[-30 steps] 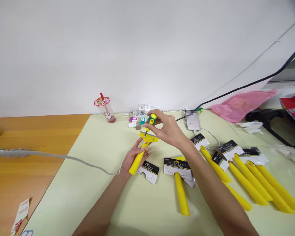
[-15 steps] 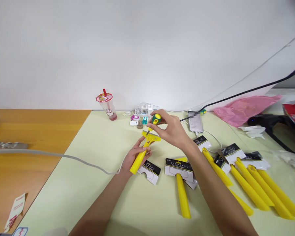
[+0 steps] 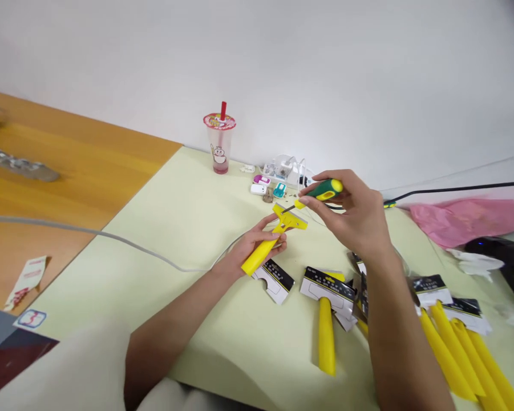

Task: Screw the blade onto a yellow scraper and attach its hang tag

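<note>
Near the middle of the view, my left hand (image 3: 249, 245) is closed round a yellow scraper (image 3: 263, 255), its wide head pointing up and away. My right hand (image 3: 354, 214) grips a green and yellow screwdriver (image 3: 326, 190) by its handle. The screwdriver's shaft slants down to the left, and its tip is at the left screw of the scraper head. A black and white card (image 3: 278, 283) lies under the scraper. To its right a packaged yellow scraper (image 3: 326, 337) lies on the table.
A cup with a red straw (image 3: 221, 145) stands near the wall. Small coloured gadgets (image 3: 279, 190) lie by a power strip (image 3: 282, 167). More yellow scrapers (image 3: 449, 354) and a pink bag (image 3: 466, 220) are at the right. A grey cable (image 3: 128, 245) crosses the left side.
The view has shifted and tilted. The screwdriver has swung from fairly upright to a lower slant, its handle now further right of the scraper head. Both hands keep their hold.
</note>
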A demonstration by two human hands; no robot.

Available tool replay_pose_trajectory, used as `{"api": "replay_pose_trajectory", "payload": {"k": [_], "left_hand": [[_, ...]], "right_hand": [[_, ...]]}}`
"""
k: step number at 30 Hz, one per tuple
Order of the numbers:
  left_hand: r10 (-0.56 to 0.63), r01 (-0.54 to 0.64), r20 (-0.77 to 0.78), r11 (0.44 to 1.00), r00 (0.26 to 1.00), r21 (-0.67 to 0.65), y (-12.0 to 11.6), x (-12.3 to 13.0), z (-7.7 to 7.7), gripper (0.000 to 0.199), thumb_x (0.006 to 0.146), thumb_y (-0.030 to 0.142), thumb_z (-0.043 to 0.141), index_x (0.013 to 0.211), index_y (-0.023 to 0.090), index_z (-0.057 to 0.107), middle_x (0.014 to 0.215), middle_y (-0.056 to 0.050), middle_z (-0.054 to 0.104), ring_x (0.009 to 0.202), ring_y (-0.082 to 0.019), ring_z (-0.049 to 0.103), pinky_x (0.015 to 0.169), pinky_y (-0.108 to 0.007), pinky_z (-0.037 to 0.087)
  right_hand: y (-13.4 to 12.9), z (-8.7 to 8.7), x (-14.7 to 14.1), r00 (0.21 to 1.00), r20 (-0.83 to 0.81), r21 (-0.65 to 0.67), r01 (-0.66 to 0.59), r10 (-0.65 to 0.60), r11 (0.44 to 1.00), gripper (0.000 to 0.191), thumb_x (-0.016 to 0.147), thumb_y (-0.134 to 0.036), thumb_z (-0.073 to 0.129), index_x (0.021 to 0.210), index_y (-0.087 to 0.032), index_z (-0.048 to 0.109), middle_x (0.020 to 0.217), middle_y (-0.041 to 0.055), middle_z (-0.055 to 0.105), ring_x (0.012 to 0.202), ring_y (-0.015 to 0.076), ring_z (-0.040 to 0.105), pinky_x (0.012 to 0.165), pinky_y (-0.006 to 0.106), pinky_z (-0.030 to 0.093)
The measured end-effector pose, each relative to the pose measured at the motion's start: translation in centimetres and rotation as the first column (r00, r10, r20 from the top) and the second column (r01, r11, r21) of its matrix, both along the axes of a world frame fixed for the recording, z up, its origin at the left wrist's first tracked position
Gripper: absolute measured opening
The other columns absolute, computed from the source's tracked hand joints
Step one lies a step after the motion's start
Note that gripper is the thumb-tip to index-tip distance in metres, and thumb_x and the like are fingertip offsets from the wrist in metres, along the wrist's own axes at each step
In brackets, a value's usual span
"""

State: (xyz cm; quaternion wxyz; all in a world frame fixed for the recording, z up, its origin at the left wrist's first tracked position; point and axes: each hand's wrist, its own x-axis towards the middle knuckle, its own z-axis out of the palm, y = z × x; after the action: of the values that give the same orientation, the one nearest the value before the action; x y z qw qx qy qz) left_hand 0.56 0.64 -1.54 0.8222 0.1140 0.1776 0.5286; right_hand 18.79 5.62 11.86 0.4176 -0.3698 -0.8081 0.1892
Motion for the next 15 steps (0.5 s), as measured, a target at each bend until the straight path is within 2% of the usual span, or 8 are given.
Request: {"api": "replay_pose_trajectory", "payload": {"k": [6, 11, 15], "left_hand": [[0.005, -0.005, 0.027, 1.000, 1.000, 0.003, 0.0, 0.0, 0.1, 0.069, 0.081, -0.003, 0.073, 0.145, 0.022, 0.062, 0.125, -0.013, 0.074, 0.083, -0.015, 0.074, 0.091, -0.034, 0.055], [0.009, -0.009, -0.030, 1.000, 1.000, 0.008, 0.0, 0.0, -0.1, 0.070, 0.082, 0.000, 0.074, 0.146, 0.022, 0.061, 0.123, -0.014, 0.074, 0.085, -0.015, 0.074, 0.093, -0.033, 0.057], [0.008, -0.008, -0.084, 1.000, 0.996, 0.008, 0.0, 0.0, 0.0, 0.068, 0.081, 0.001, 0.075, 0.144, 0.024, 0.062, 0.124, -0.014, 0.073, 0.085, -0.014, 0.073, 0.093, -0.033, 0.059]], "right_hand": [[-0.5, 0.7, -0.2, 0.999, 0.019, -0.011, -0.032, 0.032, 0.999, 0.038, 0.092, -0.047, 0.080, 0.121, -0.026, 0.066, 0.103, 0.0045, 0.080, 0.100, 0.0245, 0.079, 0.091, 0.040, 0.068], [-0.6, 1.1, -0.1, 0.997, 0.021, -0.040, -0.067, 0.068, 0.997, 0.038, 0.096, -0.052, 0.074, 0.121, -0.025, 0.065, 0.105, 0.0035, 0.079, 0.101, 0.0219, 0.078, 0.093, 0.037, 0.066], [-0.4, 1.1, 0.1, 0.997, 0.016, -0.050, -0.078, 0.079, 0.996, 0.035, 0.097, -0.048, 0.073, 0.121, -0.024, 0.065, 0.103, 0.0029, 0.078, 0.098, 0.0206, 0.077, 0.094, 0.037, 0.065]]}}
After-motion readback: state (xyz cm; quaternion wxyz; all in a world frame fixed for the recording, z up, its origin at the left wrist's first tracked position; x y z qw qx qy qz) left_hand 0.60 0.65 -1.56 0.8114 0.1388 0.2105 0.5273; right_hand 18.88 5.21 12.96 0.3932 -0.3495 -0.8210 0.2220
